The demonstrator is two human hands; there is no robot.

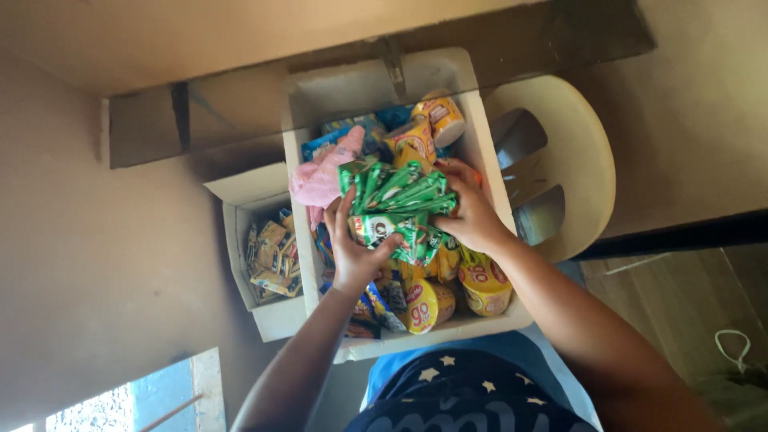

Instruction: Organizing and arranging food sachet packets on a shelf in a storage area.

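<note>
Brown floor surrounds a white cardboard box [472, 144] that rests on a cream plastic chair [576, 152], with a smaller open box [240, 240] of yellow sachets [272, 256] just beside its left wall. Over the big box's middle both hands clamp a bundle of green sachets [396, 204] — the left hand [352, 252] grips its near left end, the right hand [472, 212] its far right end. The bundle's long axis runs across the box, from the left wall toward the right wall; the strips are glossy green with red and white print, crumpled and fanned. Yellow cup noodles [428, 304] crowd beneath, partly hidden by the bundle, and a pink cloth [320, 180] lies by the left wall. Finer print is too blurred to make out.
</note>
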